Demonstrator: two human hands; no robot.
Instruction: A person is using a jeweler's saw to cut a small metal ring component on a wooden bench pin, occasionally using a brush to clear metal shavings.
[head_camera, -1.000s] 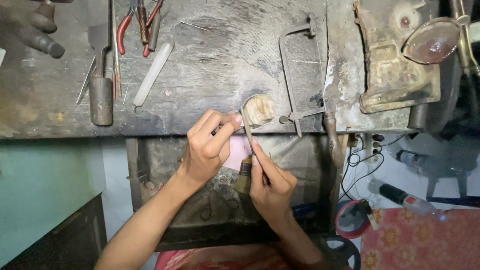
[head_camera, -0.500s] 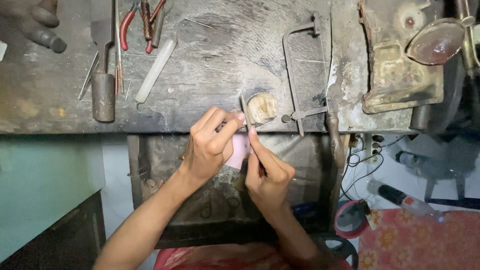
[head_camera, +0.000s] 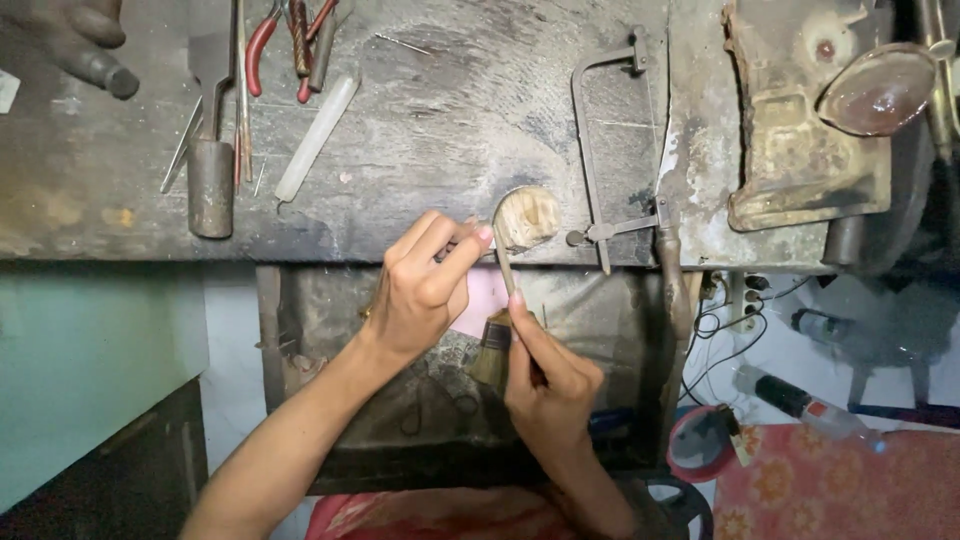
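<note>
The right hand (head_camera: 550, 385) fingers clench a brush (head_camera: 497, 335), long axis near upright, handle tip toward the tabletop (head_camera: 450, 120), bristles down; left hand (head_camera: 420, 290) fingers pinch something unidentifiable.

A jeweller's saw (head_camera: 612, 150) lies on the worn worktop (head_camera: 450, 120), its handle hanging over the front edge. Red-handled pliers (head_camera: 262, 45), a pale stick (head_camera: 315, 137) and a metal cylinder (head_camera: 210, 187) lie at upper left. A patterned red cloth (head_camera: 850, 485) sits at lower right.
</note>
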